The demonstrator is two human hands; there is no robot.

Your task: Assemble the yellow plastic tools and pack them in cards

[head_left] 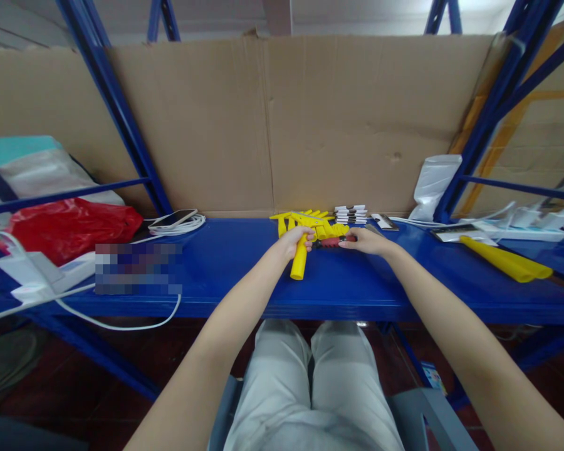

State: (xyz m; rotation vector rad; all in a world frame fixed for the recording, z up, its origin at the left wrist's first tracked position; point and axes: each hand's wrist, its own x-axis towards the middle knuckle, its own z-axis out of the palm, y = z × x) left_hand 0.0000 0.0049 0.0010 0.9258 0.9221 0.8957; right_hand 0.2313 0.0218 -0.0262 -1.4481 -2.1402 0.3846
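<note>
My left hand (299, 242) is closed around a yellow tube-like handle (299, 263), its wide end pointing down toward the front edge of the blue table. In my right hand (364, 240) is a slim red-and-black screwdriver (329, 242), lying sideways with its left end close to the yellow handle. Whether the two touch is too small to tell. Just behind both hands lies a pile of yellow plastic parts (305, 218). A stack of white pieces with dark bands (350, 214) sits to the right of that pile.
A cardboard sheet (197, 125) stands behind the blue table (225, 263). On the left are a phone (173, 218), white cables and a red plastic bag (75, 228). Rightward lie a small packet (384, 222), a clear bag (435, 185), a yellow rolled item (507, 260) and a power strip (521, 230).
</note>
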